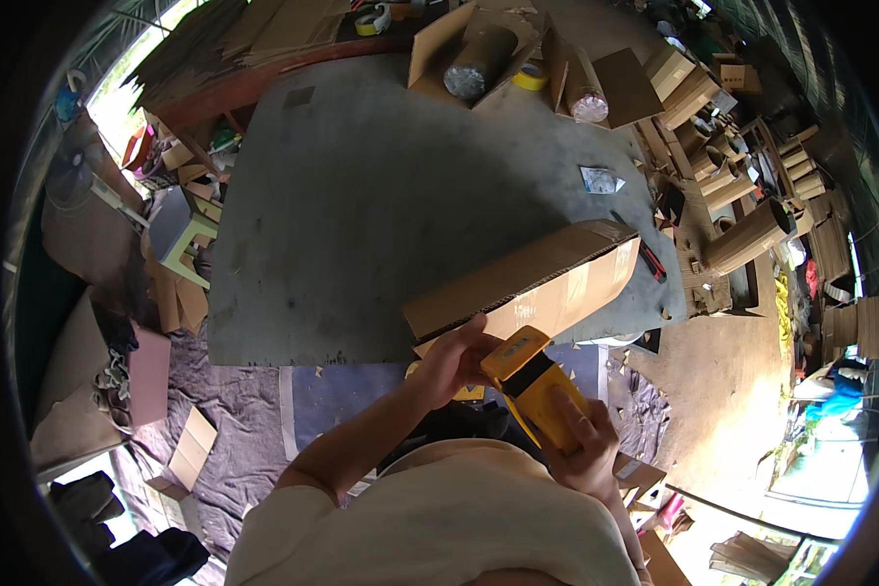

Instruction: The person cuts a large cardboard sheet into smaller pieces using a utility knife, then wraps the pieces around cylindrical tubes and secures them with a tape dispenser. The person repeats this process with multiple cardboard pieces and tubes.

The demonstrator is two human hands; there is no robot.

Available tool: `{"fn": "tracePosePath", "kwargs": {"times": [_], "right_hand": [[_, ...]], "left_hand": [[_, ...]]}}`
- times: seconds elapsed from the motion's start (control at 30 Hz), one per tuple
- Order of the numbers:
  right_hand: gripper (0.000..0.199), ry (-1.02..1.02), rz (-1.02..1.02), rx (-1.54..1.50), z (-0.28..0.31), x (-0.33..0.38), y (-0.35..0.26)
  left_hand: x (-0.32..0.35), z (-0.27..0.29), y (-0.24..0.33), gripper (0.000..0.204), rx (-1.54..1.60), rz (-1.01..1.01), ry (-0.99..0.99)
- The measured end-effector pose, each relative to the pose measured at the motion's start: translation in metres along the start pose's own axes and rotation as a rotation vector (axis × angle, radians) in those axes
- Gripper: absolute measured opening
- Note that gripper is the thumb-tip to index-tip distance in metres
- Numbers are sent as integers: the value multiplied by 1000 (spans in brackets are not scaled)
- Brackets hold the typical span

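Note:
My right hand (584, 444) is wrapped round a boxy yellow handheld tool (547, 396) with a black band across it. The tool slants up and left in front of my body; its exact kind is not plain. My left hand (451, 363) is at the tool's upper left end, its fingers bent inward. What they pinch, if anything, is too small to make out. Just beyond both hands, a long brown cardboard box (527, 278) lies slantwise on the grey tabletop (332, 215), near its front edge. Shiny clear tape shows on the box's near side.
A red and black utility knife (652, 262) lies right of the box, with a small plastic packet (602, 180) farther back. Open cartons holding wrapped rolls (481, 63) stand at the far edge near a yellow tape roll (529, 77). Cardboard tubes (752, 239) crowd the right. A stool (178, 232) stands left.

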State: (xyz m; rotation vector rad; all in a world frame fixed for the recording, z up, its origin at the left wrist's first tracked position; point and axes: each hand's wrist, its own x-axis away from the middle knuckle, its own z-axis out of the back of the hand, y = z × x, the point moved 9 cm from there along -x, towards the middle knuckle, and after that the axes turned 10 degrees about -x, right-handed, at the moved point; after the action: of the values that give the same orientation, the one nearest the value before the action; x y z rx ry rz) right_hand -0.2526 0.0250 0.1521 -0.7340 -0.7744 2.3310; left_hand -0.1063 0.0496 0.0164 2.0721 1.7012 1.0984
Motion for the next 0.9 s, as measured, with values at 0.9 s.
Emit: {"fn": "tracePosePath", "kwargs": {"times": [0.9], "right_hand": [[59, -42, -121, 245, -78, 12, 21]], "left_hand": [[-78, 129, 44, 24, -1335, -395, 348]]}}
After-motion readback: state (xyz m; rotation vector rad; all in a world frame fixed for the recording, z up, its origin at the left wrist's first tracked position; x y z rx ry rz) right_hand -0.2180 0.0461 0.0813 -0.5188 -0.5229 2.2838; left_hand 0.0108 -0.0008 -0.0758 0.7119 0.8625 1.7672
